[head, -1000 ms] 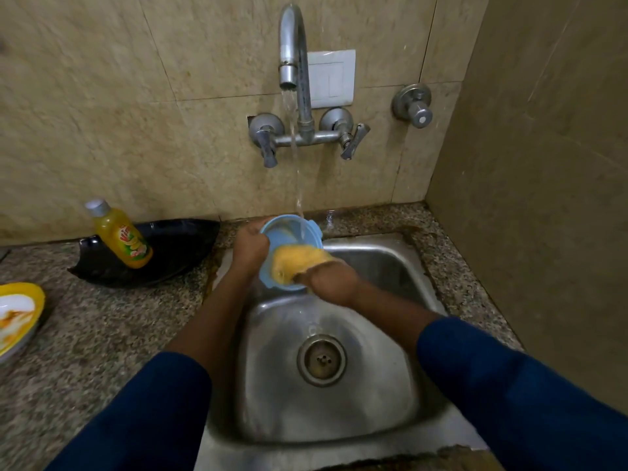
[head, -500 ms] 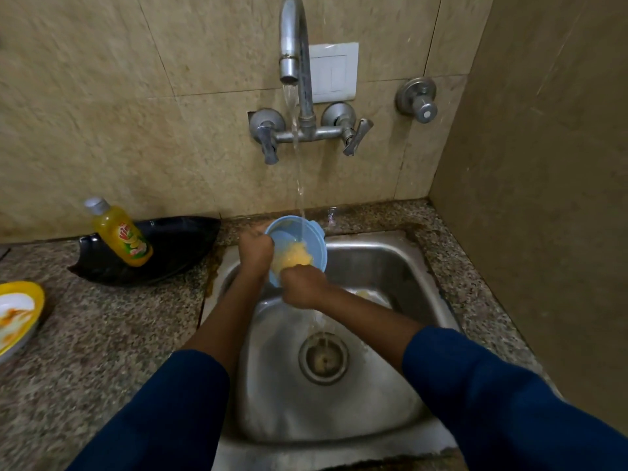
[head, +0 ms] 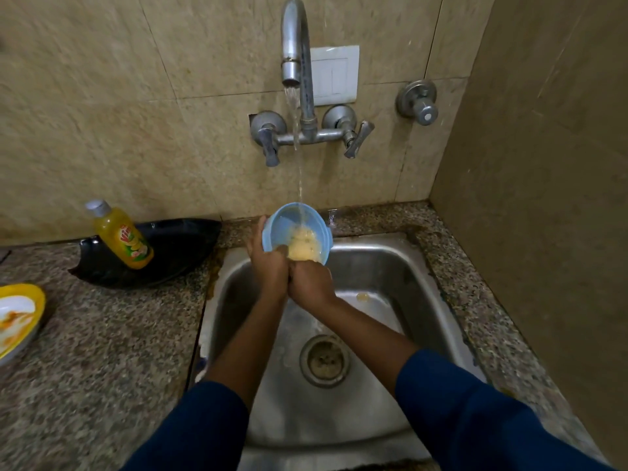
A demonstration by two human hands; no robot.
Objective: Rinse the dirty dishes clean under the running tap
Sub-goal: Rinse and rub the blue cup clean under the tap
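Note:
A small light-blue bowl (head: 283,223) is tilted toward me over the back of the steel sink (head: 384,266), right under the water running from the tap (head: 291,68). My left hand (head: 268,263) grips the bowl's left rim. My right hand (head: 309,282) holds a yellow sponge (head: 303,247) pressed inside the bowl, where the stream lands. The two hands touch each other below the bowl.
On the granite counter to the left, a yellow dish-soap bottle (head: 120,234) leans in a black dish (head: 176,253). A dirty yellow-rimmed plate (head: 20,317) lies at the far left edge. A side wall rises close on the right. The sink drain (head: 324,360) lies below my forearms.
The bowl has tipped more upright under the stream. My right hand has pushed the sponge from the bowl's front edge down inside it, and both hands have drawn together.

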